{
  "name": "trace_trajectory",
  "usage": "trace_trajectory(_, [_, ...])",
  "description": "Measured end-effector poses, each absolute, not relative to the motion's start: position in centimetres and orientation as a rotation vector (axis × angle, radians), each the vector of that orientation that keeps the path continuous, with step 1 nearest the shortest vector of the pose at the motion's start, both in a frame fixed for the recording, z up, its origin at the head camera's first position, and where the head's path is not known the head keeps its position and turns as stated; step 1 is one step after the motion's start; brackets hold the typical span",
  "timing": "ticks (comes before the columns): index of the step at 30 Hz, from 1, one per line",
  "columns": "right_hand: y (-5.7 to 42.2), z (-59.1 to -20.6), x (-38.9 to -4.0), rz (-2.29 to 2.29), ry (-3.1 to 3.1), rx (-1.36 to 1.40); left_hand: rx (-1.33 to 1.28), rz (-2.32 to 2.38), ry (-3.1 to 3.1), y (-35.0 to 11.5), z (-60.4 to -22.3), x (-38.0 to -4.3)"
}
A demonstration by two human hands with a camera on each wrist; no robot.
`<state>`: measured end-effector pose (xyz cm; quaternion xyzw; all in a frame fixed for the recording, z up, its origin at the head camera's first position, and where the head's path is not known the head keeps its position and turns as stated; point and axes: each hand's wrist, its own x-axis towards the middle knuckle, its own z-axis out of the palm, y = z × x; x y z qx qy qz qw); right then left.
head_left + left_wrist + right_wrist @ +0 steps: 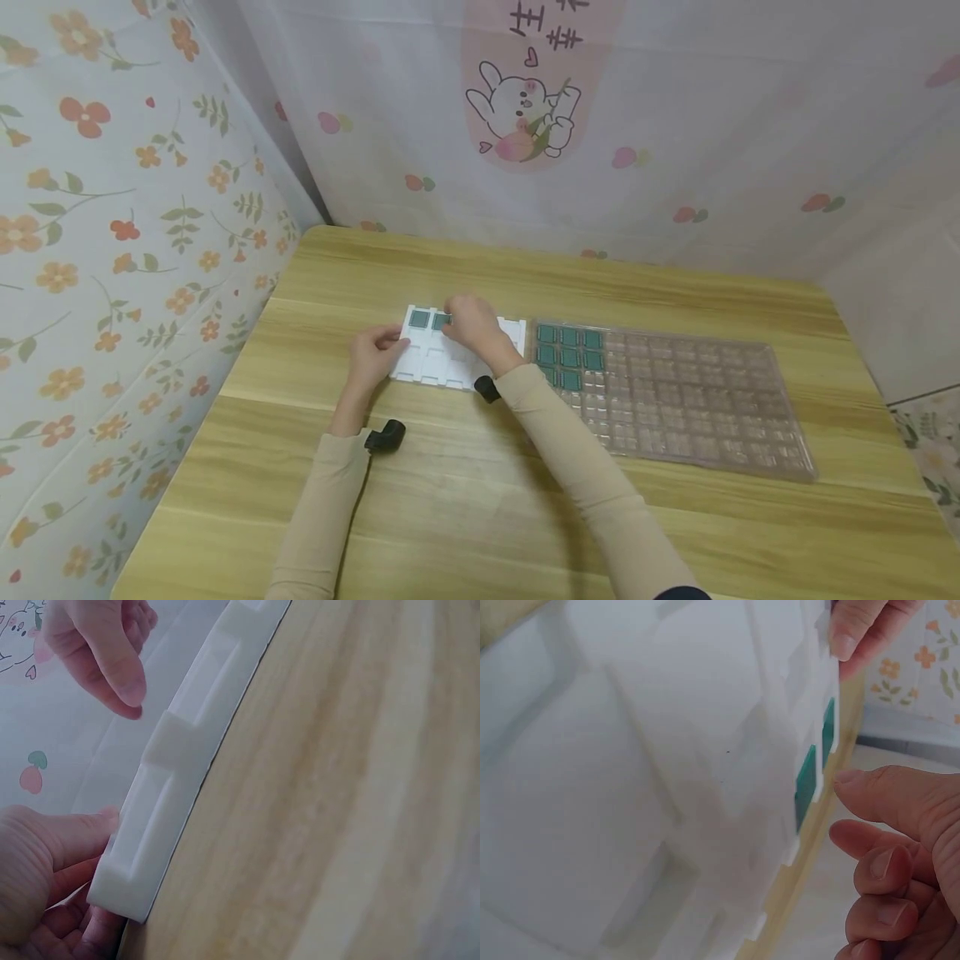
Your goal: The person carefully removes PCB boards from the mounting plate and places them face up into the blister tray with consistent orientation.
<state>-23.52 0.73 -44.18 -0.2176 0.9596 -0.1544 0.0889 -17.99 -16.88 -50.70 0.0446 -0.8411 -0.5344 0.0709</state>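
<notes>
A white compartment tray (411, 365) lies on the wooden table, with two flat green square pieces in its far row, one in the left corner (419, 319) and one beside it (806, 787). My left hand (369, 358) grips the tray's left edge, thumb on the rim and fingers at the side. Over the far row hovers my right hand (474, 327), close to the second green piece. In the right wrist view its thumb and forefinger stand apart with nothing between them, the other fingers loosely bent. In the head view it hides part of the tray.
Right of the white tray lies a large clear plastic tray (697, 400) with many pockets. Several green pieces (570, 358) fill its left pockets; my right forearm covers its near left corner. Curtains (390, 108) hang behind and to the left of the table.
</notes>
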Motion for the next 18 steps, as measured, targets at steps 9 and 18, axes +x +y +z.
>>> trace_trajectory(9, [0.19,-44.88,-24.04,-0.415,2.859,-0.628,0.136,-1.593,-2.518,-16.87,-50.83,-18.02])
trace_trajectory(18, [-0.07,-45.14,-24.25,-0.413,2.866,-0.586,0.134,-1.565,-2.537,-16.93,-50.79,-17.98])
